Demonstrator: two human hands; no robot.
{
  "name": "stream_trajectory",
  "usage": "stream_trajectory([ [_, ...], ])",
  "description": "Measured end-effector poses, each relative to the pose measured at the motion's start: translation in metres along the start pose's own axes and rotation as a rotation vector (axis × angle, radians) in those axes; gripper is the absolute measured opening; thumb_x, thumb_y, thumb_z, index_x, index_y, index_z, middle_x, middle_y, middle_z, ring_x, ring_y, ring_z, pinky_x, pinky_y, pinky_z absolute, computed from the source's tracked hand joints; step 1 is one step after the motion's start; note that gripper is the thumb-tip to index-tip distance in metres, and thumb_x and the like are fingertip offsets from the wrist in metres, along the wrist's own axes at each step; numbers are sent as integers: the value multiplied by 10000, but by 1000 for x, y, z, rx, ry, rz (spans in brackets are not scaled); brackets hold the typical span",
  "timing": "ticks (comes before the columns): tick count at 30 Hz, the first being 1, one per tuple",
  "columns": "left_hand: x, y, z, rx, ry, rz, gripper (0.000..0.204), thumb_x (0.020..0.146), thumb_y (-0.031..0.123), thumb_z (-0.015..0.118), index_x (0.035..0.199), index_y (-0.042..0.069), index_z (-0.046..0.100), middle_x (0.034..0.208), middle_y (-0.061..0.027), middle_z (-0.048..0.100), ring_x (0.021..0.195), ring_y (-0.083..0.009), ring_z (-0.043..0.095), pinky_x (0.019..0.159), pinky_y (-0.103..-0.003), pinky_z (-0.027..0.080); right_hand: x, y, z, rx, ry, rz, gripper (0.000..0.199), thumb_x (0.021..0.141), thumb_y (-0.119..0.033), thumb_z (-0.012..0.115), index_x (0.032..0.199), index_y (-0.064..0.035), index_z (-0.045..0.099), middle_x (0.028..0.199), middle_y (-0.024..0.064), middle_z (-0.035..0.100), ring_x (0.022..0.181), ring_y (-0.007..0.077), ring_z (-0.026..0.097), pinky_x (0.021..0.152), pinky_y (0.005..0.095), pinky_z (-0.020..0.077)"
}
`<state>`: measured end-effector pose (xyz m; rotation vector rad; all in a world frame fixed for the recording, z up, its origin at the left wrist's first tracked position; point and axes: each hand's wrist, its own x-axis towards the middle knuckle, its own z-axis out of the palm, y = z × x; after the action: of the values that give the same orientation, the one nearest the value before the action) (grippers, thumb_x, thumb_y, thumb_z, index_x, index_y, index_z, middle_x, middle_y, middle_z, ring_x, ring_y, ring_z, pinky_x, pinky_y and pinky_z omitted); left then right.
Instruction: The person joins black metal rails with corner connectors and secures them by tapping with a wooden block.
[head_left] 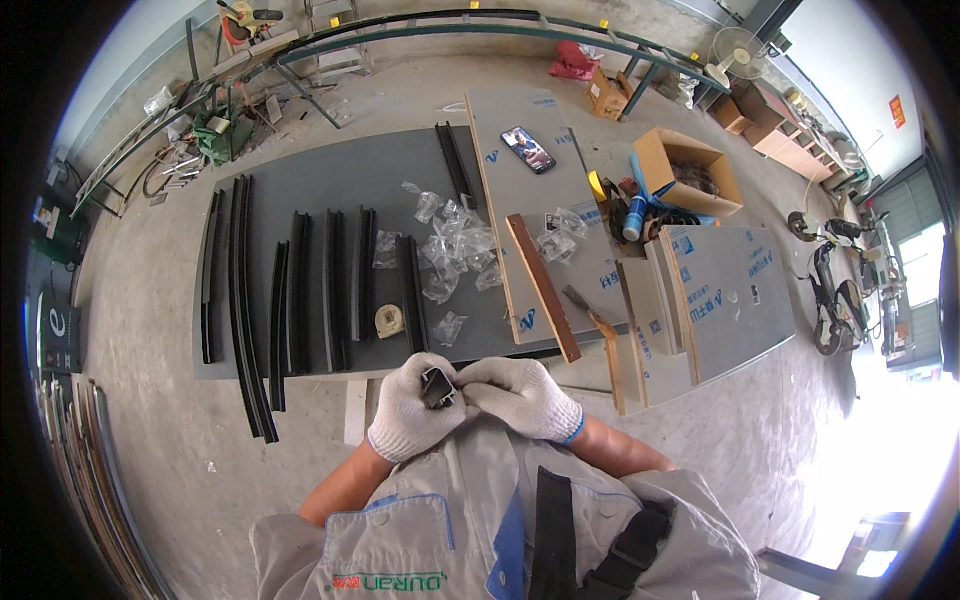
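In a white knit glove, my left hand (408,415) is wrapped round a dark metal profile (438,390). The profile's hollow cut end faces up, close to my body at the table's near edge. My right hand (525,398), gloved too, has its fingers pinched together against the side of that end; whatever is between them is hidden. Just beyond my hands lies a black channel profile (411,290). A roll of tape (389,321) sits to its left, and clear plastic bags (455,245) are scattered to its right.
Several long black profiles (296,295) lie across the dark table (300,165), some overhanging its near edge. To the right are panels (730,290), a reddish-brown bar (543,288), a phone (528,149) and an open cardboard box (688,172). A green rack (420,27) runs behind.
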<state>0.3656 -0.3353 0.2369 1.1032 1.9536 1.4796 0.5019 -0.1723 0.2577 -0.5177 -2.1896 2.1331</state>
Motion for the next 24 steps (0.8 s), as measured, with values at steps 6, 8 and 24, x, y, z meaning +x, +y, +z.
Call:
stream_trajectory([
  [6, 7, 10, -6, 66, -171, -87, 337, 792, 101, 853, 1058, 58, 650, 918, -122, 732, 844, -230, 753, 786, -347, 601, 1, 14, -3, -258, 16, -204, 169, 1011, -62, 648, 1140, 32, 704, 994, 76, 727, 932, 126, 683, 837, 338, 564],
  [8, 13, 10, -11, 115, -181, 10, 359, 794, 117, 849, 1087, 61, 650, 929, -124, 730, 861, -252, 757, 797, -350, 601, 0, 16, -2, -220, 36, -205, 148, 1010, -52, 630, 1117, 29, 692, 987, 66, 710, 932, 129, 669, 843, 333, 554],
  [24, -1, 40, -6, 123, -70, 4, 377, 809, 182, 860, 1098, 41, 665, 909, -149, 733, 797, -323, 761, 725, -391, 605, -17, -34, 9, -284, 375, -659, 209, 923, 98, 683, 1110, 10, 655, 1146, 215, 720, 1022, 350, 735, 877, 403, 589],
])
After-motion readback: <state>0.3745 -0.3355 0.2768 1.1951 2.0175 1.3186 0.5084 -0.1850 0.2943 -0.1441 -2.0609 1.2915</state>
